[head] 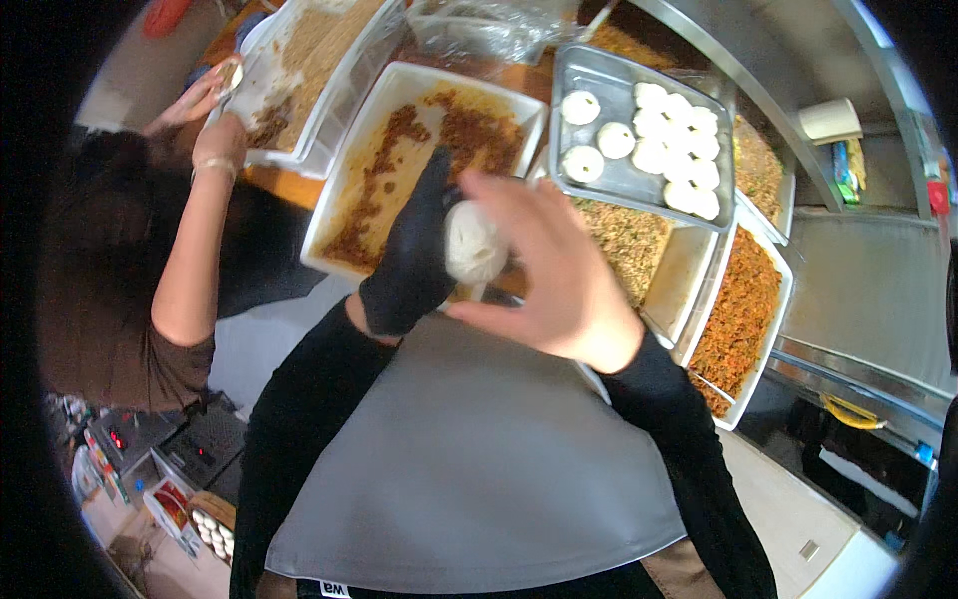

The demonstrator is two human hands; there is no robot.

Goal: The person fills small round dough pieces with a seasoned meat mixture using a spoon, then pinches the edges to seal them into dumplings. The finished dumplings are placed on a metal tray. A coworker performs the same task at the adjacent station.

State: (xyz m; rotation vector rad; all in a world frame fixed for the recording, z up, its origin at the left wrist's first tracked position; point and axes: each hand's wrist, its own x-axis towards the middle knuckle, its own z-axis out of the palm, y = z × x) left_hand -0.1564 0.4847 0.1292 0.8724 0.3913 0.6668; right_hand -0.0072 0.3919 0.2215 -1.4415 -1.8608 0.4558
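Note:
A pleated white dough bun (474,243) rests against my left hand (415,247), which wears a black glove. My right hand (565,277), bare and blurred by motion, curves around the bun's right side with thumb and fingers apart. Whether its fingertips touch the dough I cannot tell. Behind both hands stands a white plastic tub (352,172) with reddish-brown minced filling (367,217) spread thinly over its bottom. A metal tray (621,90) to the upper right carries several closed buns (666,142), some set apart on its left side.
Tubs of chopped filling (625,239) and orange-red filling (733,322) stand on the right. On the left, a co-worker's hands (217,127) hold a filled wrapper over another tub (322,82). Plastic film (501,34) covers a container at the back. A metal shelf (778,97) borders the right.

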